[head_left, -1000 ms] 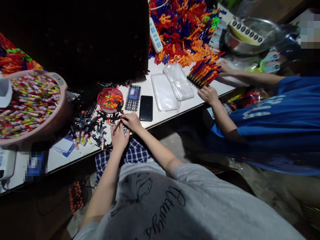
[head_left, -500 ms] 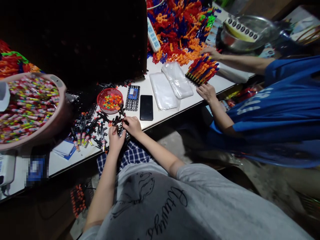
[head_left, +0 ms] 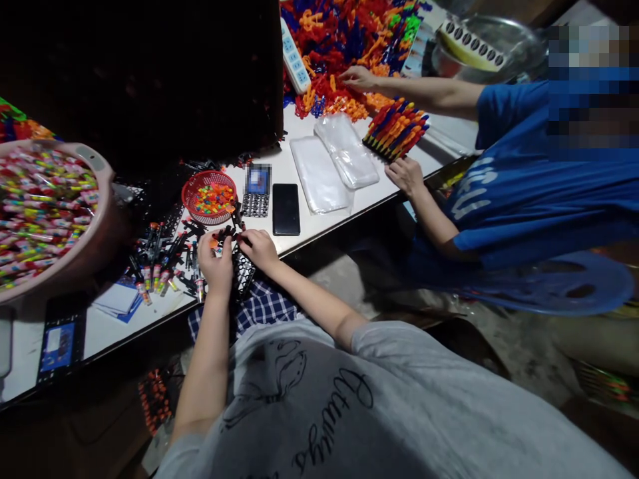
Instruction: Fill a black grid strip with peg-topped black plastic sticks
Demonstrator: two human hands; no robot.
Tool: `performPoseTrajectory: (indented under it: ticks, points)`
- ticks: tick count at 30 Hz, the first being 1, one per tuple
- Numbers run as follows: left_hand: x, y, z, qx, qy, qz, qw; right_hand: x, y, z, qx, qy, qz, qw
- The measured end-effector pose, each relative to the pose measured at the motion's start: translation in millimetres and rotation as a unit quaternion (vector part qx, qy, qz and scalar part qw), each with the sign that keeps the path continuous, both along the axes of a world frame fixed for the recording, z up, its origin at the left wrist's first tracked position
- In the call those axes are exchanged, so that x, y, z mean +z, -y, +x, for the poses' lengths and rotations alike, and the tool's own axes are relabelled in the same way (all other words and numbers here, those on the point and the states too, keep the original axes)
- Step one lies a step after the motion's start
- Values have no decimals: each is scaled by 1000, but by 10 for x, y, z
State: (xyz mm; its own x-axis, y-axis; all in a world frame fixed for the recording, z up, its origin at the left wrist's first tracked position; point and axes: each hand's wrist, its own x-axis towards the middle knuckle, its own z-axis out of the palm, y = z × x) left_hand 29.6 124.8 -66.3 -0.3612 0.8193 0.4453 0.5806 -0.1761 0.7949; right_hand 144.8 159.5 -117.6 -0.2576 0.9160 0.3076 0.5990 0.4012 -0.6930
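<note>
Holding a small black piece (head_left: pixel 225 232) at the fingertips of the left hand (head_left: pixel 215 261), just over the near part of the white table (head_left: pixel 307 229). Placed between the two hands, at their far ends, and close to the bunched, narrow fingers of the right hand (head_left: pixel 260 251); cannot tell whether gripped there too. Bordered on the near side by a black tray (head_left: pixel 244 271) with round holes, lying between the wrists at the near edge.

Dark and slim in look, with an outline too small and blurred for finer detail. Similar in colour to the black toy guns (head_left: pixel 174 253) strewn to the left, some with orange tips. Backed on the far side by a red basket (head_left: pixel 210 219) of small bright bits in orange, yellow and green, and to the far right by a black phone (head_left: pixel 286 216). Well apart from the pink tub (head_left: pixel 102 189) on the left, and from the clear plastic bags (head_left: pixel 319 176) and a co-worker's outstretched hand (head_left: pixel 359 78) on the far right.
</note>
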Motion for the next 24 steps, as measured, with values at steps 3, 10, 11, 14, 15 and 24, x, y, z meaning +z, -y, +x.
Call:
performPoseTrajectory:
  ticks: [3,10,11,14,15,24]
  points:
    - [-14,21,-14,-14,-9,-9,1000,-14,8,-11,-9,18,-1,1000]
    - [-390,312,23,-10,-52,-105,993,-61,15,-1,8,26,17,999]
    - [-429,339,38,-16,-61,-117,991,-67,18,4,12,23,21,999]
    - [-473,360,64,-29,-73,-130,988,-70,28,16,18,16,25,999]
    - [-472,354,64,-32,-76,-132,988,-67,31,18,19,16,22,999]
    - [-450,327,38,-37,-63,-147,986,-44,27,6,14,14,3,1000]
